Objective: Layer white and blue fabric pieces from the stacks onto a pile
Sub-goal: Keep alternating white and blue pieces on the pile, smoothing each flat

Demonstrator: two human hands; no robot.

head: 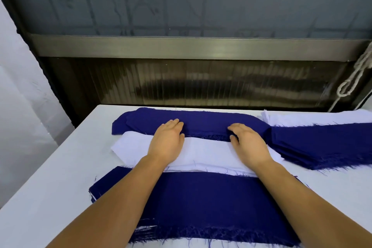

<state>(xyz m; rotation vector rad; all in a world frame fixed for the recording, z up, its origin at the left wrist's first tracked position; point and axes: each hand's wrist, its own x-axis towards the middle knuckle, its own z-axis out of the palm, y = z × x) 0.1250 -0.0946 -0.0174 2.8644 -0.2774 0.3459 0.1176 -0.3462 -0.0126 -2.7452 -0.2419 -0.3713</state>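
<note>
My forearms cover a good chunk of the near blue pile, so I can't see its side edges there. Its front fringe runs off the bottom of the frame. The blue stack and white stack on my right both get cut off by the right edge, no telling how long they are. My right hand has its fingertips curled at the far blue piece, can't tell if they're actually pinching it. The rope is cropped too.
</note>
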